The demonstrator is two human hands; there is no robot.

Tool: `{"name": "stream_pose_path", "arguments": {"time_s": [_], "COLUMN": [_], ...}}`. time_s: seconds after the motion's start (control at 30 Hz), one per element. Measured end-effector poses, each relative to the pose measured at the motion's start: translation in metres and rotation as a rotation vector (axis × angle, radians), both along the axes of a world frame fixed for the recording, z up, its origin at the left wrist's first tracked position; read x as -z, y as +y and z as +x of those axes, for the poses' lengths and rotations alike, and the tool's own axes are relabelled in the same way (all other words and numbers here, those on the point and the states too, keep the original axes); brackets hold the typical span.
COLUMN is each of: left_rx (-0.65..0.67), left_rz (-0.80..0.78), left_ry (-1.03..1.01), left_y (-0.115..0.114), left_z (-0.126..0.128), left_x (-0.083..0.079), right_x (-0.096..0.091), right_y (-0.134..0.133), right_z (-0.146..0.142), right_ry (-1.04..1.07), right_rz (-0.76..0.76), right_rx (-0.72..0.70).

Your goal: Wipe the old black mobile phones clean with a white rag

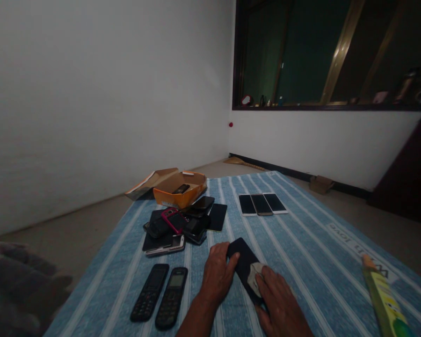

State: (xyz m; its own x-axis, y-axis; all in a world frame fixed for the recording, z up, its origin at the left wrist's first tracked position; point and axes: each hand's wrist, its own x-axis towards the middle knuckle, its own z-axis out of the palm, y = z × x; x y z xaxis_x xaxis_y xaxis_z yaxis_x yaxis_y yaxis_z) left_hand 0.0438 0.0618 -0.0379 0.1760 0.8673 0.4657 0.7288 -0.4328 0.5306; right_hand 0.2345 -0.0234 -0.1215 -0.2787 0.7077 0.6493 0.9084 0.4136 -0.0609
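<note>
A dark smartphone (243, 256) is between my hands at the near middle of the striped cloth cover. My left hand (216, 270) grips its far left end, thumb along the edge. A pale wiping cloth (255, 275) is under the fingers of my right hand (279, 298), pressed against the phone's face. To the left lie two black keypad phones (149, 294) side by side. Beyond them is a heap of old phones (194, 224), one with a pink frame (174, 221). Three smartphones (262, 204) rest in a row farther back on the right.
An open orange cardboard box (178, 194) with a phone inside stands behind the heap. On the right lies a yellow-green bottle (386, 299) with an orange tip. The blue striped cover (312, 262) spreads beneath everything; a white wall (108, 93) rises at the left.
</note>
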Motion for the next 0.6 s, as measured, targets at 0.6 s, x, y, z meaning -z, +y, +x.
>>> {"name": "stream_pose_path", "arguments": {"time_s": [0.6], "left_rx": [-0.362], "left_rz": [0.146], "left_ry": [0.336], "left_y": [-0.003], "left_z": [-0.004], "left_x": [-0.003], "right_x": [-0.074], "right_y": [0.043], "right_z": [0.055], "right_ry": [0.159], "right_rz": [-0.621], "right_rx": [-0.385]}}
